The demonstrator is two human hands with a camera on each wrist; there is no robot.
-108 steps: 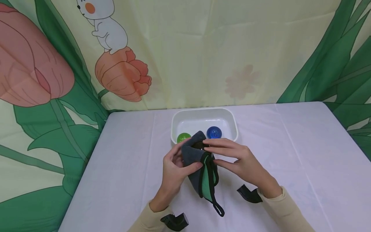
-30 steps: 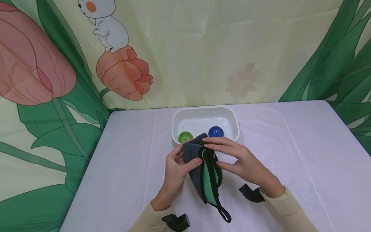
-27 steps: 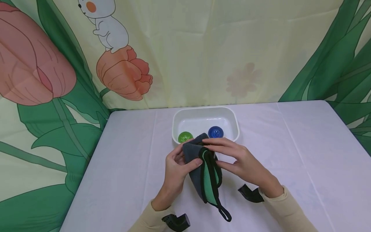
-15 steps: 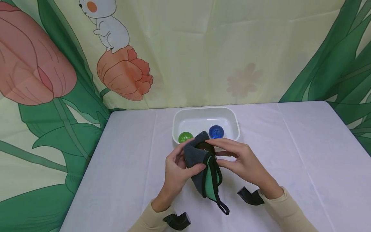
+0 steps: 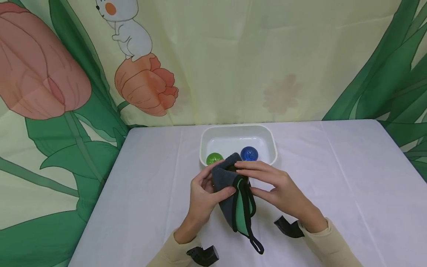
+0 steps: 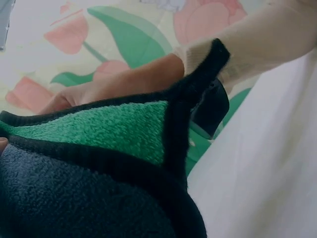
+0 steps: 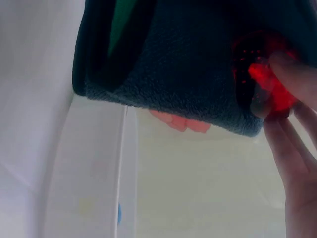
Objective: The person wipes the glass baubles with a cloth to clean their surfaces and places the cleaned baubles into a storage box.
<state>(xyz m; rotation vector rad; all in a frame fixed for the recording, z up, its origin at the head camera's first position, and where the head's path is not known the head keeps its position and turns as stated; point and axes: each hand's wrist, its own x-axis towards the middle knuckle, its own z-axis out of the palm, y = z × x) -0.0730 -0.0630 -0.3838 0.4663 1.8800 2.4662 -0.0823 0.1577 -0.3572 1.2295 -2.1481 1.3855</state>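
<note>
My left hand (image 5: 203, 196) grips a folded cleaning cloth (image 5: 227, 181) above the table, thumb on its near side. The cloth is dark blue-grey outside and green inside (image 6: 114, 129), with a black border and a hanging loop. A shiny red see-through ball (image 7: 277, 94) sits in the fold, partly covered by cloth and fingers. My right hand (image 5: 283, 189) pinches this ball from the right; the right wrist view shows its fingers (image 7: 297, 79) against it. Behind the cloth, a green ball (image 5: 214, 158) and a blue ball (image 5: 249, 153) lie in a white tray (image 5: 238, 129).
A white cloth covers the table (image 5: 143, 185). A curtain (image 5: 233, 63) printed with tulips and a white animal hangs behind its far edge. Black camera mounts stick out from the left wrist (image 5: 203, 256) and right wrist (image 5: 289, 227).
Half a second ago more of the ball's dark top showed in the fold; now right-hand fingers and cloth cover most of it. The cloth's loop has swung slightly lower. The tray's balls stay put.
</note>
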